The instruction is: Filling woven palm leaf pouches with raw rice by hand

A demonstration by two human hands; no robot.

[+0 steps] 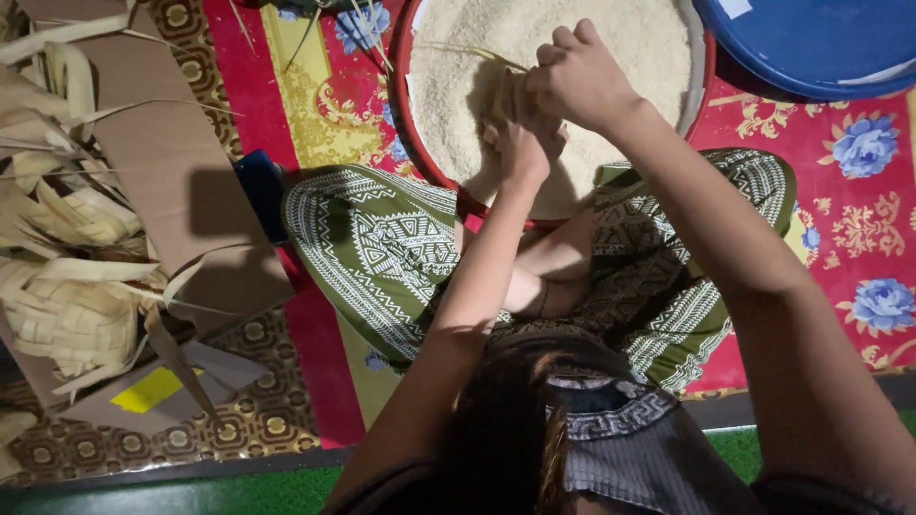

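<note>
Two hands, woven pouch between fingers

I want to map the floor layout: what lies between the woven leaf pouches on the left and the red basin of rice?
In the head view, flattened brown cardboard and the patterned mat lie between the pouches and the basin.

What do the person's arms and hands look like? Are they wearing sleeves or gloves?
No gloves and no long sleeves. The left hand and right hand are bare, and both forearms are uncovered to past the elbow. No rings, watch or bracelets show on either hand or wrist. Dark fabric shows only near the shoulders at the bottom edge.
</note>
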